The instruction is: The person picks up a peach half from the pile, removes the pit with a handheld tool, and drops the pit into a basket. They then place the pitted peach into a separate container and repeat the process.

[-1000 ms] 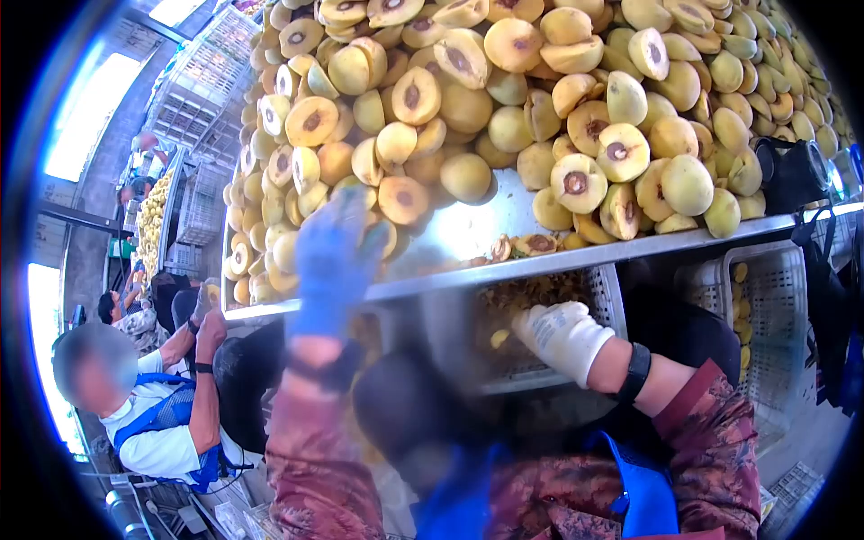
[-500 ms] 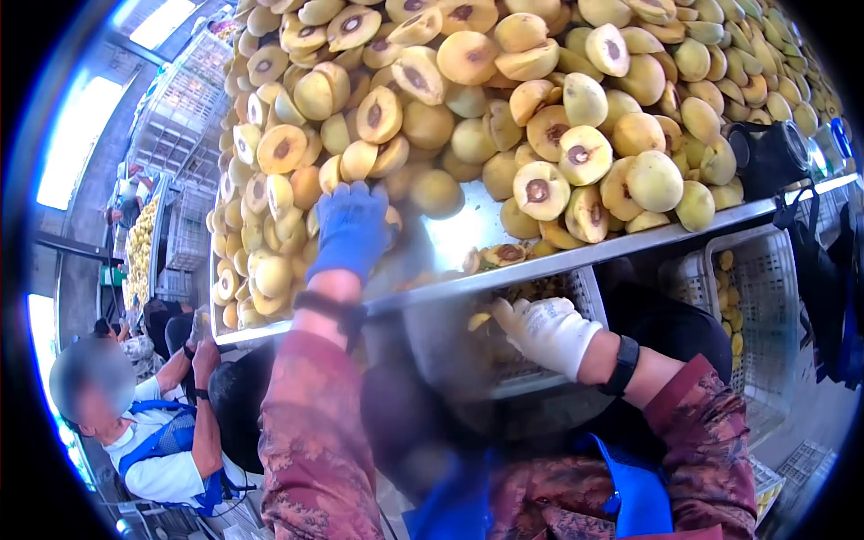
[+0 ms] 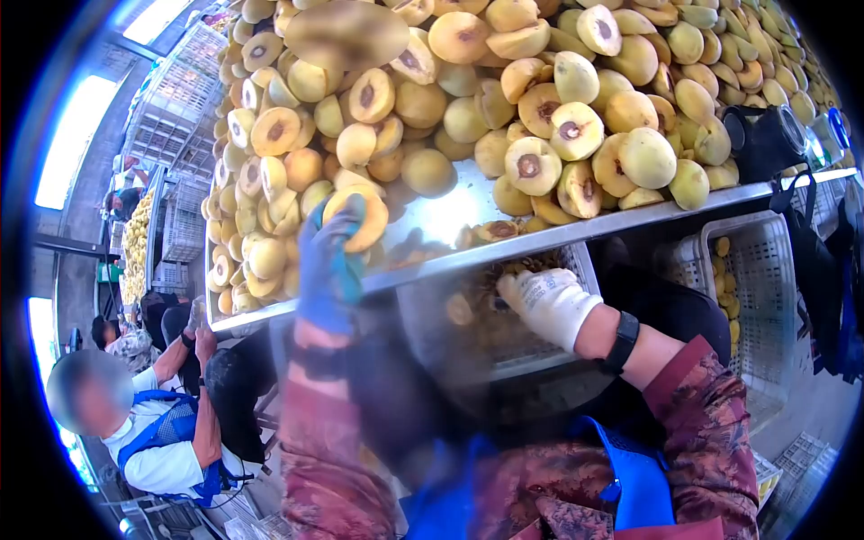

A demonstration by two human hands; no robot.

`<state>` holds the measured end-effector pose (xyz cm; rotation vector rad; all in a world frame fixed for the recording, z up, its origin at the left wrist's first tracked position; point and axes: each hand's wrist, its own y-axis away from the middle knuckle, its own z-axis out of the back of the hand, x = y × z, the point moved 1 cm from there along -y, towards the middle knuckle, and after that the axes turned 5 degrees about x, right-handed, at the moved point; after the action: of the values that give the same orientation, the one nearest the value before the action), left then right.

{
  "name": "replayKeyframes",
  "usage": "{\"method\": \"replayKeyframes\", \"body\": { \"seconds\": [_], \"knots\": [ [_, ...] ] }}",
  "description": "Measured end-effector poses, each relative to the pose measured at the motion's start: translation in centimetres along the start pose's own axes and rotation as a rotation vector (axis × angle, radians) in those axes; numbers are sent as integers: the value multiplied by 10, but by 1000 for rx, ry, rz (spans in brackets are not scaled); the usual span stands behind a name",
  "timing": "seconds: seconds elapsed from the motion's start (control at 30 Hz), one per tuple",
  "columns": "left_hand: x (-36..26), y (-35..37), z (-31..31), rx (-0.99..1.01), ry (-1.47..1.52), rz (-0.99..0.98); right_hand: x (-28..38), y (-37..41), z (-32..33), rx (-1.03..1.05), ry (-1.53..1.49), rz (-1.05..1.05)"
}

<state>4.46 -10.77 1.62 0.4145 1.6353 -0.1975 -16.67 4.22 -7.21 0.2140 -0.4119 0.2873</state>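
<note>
My left hand (image 3: 329,265), in a blue glove and smeared by motion, is closed on a yellow peach half (image 3: 370,221) at the near edge of the fruit heap. My right hand (image 3: 553,308), in a white knit glove, has its fingers curled over a crate below the table edge. What those fingers hold, if anything, I cannot make out. A heap of halved peaches (image 3: 576,131), several with brown stone hollows showing, covers the metal table (image 3: 454,205). A blurred yellowish piece (image 3: 460,309) shows over the crate (image 3: 589,270), left of my right hand.
The table's metal rim (image 3: 540,238) runs between me and the fruit. A black cup-like container (image 3: 765,144) stands at the right end. Another crate (image 3: 765,270) with yellow pieces is below right. At the left sits a co-worker (image 3: 171,432); stacked crates (image 3: 175,94) stand behind.
My left hand has drawn back from the heap with a peach half in it. My right hand stays over the crate; the yellow bit at its fingertips no longer shows there.
</note>
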Motion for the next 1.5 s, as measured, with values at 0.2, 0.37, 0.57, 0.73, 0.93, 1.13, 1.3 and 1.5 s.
{"method": "replayKeyframes", "body": {
  "seconds": [0.2, 0.37, 0.57, 0.73, 0.93, 1.13, 1.3, 1.5],
  "knots": [
    [20, 17, -23, -103, 519, 11, 24, -1, 32, -44, -399, 40],
    [32, 17, -45, -164, 326, -65, 44, -12, 54, -330, -728, 149],
    [37, 29, -54, -96, -333, -352, 45, -28, 47, -371, -531, 43],
    [38, 35, -54, 41, -425, -442, 49, -35, 36, -455, -496, 45],
    [38, 31, -68, 61, -94, -396, 48, -40, 30, -499, -467, 51],
    [36, 30, -70, 21, -9, -383, 50, -32, 43, -237, -602, -69],
    [43, 33, -68, 93, 180, -421, 50, -29, 35, -287, -642, 19],
    [42, 41, -68, 95, 106, -344, 46, -33, 13, -416, -684, 183]
  ]
}}
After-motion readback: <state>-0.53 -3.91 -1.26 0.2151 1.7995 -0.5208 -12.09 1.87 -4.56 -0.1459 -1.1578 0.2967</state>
